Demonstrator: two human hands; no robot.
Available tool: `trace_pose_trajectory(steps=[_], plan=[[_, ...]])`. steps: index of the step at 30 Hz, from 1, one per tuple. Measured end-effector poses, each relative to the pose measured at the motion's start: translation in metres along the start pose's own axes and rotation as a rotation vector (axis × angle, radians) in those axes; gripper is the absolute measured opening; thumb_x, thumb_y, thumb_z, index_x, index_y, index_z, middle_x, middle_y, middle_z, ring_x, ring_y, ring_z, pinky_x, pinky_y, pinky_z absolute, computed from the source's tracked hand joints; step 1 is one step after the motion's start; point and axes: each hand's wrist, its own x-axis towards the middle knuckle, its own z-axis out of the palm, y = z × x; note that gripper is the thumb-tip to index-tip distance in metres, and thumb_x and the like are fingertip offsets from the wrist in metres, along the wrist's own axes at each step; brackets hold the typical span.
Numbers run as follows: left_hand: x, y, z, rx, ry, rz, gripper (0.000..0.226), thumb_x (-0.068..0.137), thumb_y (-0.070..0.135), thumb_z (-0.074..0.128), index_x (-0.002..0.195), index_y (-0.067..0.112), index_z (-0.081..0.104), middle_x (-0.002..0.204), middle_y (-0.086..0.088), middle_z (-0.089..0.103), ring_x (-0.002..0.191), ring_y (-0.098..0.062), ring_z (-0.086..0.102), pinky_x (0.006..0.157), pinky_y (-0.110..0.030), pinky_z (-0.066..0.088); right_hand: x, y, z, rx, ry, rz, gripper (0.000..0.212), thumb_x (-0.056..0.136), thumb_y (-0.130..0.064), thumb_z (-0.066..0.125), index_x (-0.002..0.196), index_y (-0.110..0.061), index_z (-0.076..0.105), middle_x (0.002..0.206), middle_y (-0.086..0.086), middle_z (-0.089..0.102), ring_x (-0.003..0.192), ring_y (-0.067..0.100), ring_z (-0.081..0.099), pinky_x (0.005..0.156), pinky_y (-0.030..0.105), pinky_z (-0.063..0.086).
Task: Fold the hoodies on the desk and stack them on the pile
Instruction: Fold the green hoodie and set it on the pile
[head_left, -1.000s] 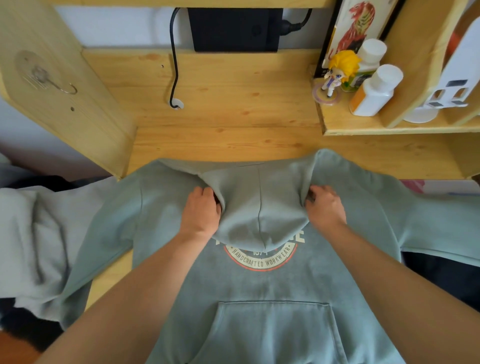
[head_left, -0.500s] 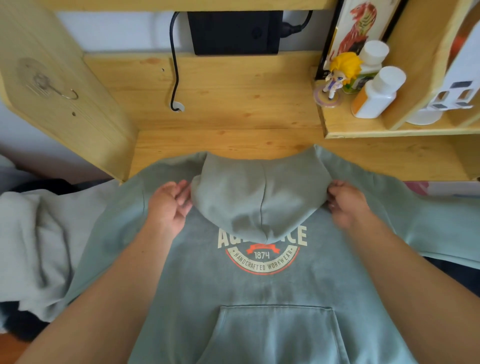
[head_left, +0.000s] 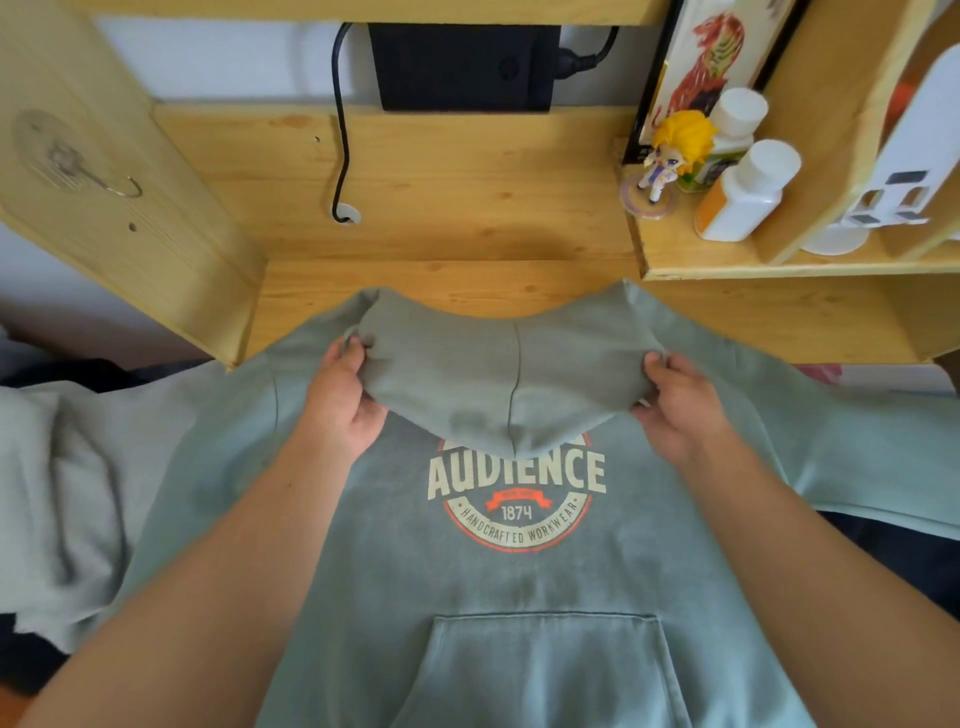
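1. Head view: before you is a pale wooden desk with a raised shelf at the right holding two white bottles, a yellow-haired figurine and a framed picture; a black cable runs down into a hole in the back panel.
2. The sage-green hoodie lies front up on the desk, chest print and pocket facing you, sleeves spread off both sides.
3. Its hood is folded down over the chest, covering the top of the print.
4. Your left hand pinches the hood's left edge, thumb and fingers curled on the fabric.
5. Your right hand grips the right edge the same way.
6. A light grey garment lies crumpled at your left.
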Motion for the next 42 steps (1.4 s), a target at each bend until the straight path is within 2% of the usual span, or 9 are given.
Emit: trace_pose_trajectory(steps=[4, 9, 12, 15, 23, 28, 32, 36, 42], plan=[[-0.003, -0.008, -0.005, -0.053, -0.074, -0.123, 0.036, 0.111, 0.016, 0.031, 0.128, 0.019, 0.063, 0.126, -0.007, 0.072, 0.114, -0.024, 0.07, 0.095, -0.043, 0.056, -0.002, 0.001, 0.004, 0.25, -0.075, 0.117, 0.026, 0.104, 0.002, 0.037, 0.111, -0.006, 0.061, 0.104, 0.01, 0.077, 0.097, 0.023, 0.074, 0.089, 0.044, 0.059], [-0.003, -0.012, -0.011, 0.398, 0.29, -0.141, 0.03, 0.102, 0.0, 0.046, 0.116, 0.019, 0.064, 0.125, -0.008, 0.07, 0.096, -0.022, 0.069, 0.072, -0.038, 0.057, -0.007, 0.006, -0.003, 0.063, 0.058, 0.3, 0.051, 0.09, 0.018, 0.026, 0.103, -0.013, 0.064, 0.103, 0.008, 0.07, 0.093, 0.024, 0.066, 0.062, 0.036, 0.063], [-0.009, -0.004, -0.001, 0.257, 0.194, -0.252, 0.026, 0.101, 0.036, 0.062, 0.118, 0.017, 0.066, 0.114, -0.005, 0.075, 0.102, -0.02, 0.072, 0.086, -0.041, 0.058, -0.008, -0.005, 0.002, 0.126, 0.08, 0.369, 0.015, 0.098, -0.016, 0.053, 0.108, -0.016, 0.064, 0.103, 0.006, 0.072, 0.096, 0.023, 0.069, 0.084, 0.043, 0.058], [-0.013, 0.001, 0.014, 0.28, 0.042, -0.318, 0.036, 0.094, 0.041, 0.07, 0.123, 0.02, 0.066, 0.113, -0.002, 0.077, 0.104, -0.019, 0.074, 0.091, -0.041, 0.059, -0.008, -0.017, 0.014, 0.046, -0.013, 0.399, 0.033, 0.091, -0.044, 0.069, 0.115, -0.021, 0.066, 0.11, 0.004, 0.076, 0.102, 0.022, 0.072, 0.095, 0.047, 0.054], [-0.026, 0.0, 0.012, 0.094, 0.043, -0.269, 0.022, 0.103, 0.033, 0.057, 0.114, 0.019, 0.07, 0.101, -0.003, 0.078, 0.084, -0.02, 0.076, 0.074, -0.035, 0.063, -0.017, -0.011, 0.015, 0.231, -0.032, 0.363, 0.038, 0.092, -0.011, 0.059, 0.129, -0.006, 0.061, 0.124, 0.016, 0.07, 0.093, 0.026, 0.075, 0.068, 0.042, 0.063], [-0.045, -0.051, -0.048, 1.334, 0.412, 0.372, 0.034, 0.089, 0.02, 0.073, 0.119, 0.004, 0.063, 0.116, -0.024, 0.061, 0.107, -0.04, 0.06, 0.088, -0.044, 0.047, -0.031, 0.043, -0.006, -0.433, 0.398, 0.005, 0.055, 0.088, 0.007, 0.053, 0.138, -0.013, 0.054, 0.129, 0.015, 0.062, 0.108, 0.029, 0.062, 0.083, 0.036, 0.053], [-0.07, -0.084, -0.02, 1.818, -0.051, 1.012, 0.056, 0.092, 0.034, 0.058, 0.143, 0.011, 0.054, 0.145, -0.023, 0.047, 0.138, -0.043, 0.041, 0.115, -0.051, 0.035, -0.054, 0.049, 0.023, -1.103, 0.445, -0.856, 0.059, 0.078, 0.002, 0.056, 0.137, -0.003, 0.053, 0.139, 0.024, 0.047, 0.12, 0.042, 0.045, 0.103, 0.047, 0.035], [-0.055, -0.111, -0.003, 2.14, -0.385, 0.913, 0.064, 0.096, 0.058, 0.047, 0.154, 0.031, 0.043, 0.167, -0.011, 0.026, 0.155, -0.04, 0.015, 0.123, -0.06, 0.014, -0.048, 0.076, 0.054, -1.647, -0.024, -0.978, 0.058, 0.1, -0.036, 0.047, 0.154, -0.019, 0.036, 0.162, 0.017, 0.025, 0.149, 0.042, 0.02, 0.122, 0.054, 0.019], [-0.033, -0.111, -0.007, 2.337, -0.396, 0.496, 0.079, 0.087, 0.085, 0.016, 0.157, 0.053, -0.002, 0.172, 0.0, -0.007, 0.156, -0.037, -0.01, 0.118, -0.067, -0.001, 0.003, 0.08, 0.012, -1.951, -0.014, -0.57, 0.077, 0.095, -0.07, 0.014, 0.161, -0.031, 0.016, 0.17, 0.006, 0.009, 0.155, 0.036, 0.003, 0.123, 0.058, 0.008]])
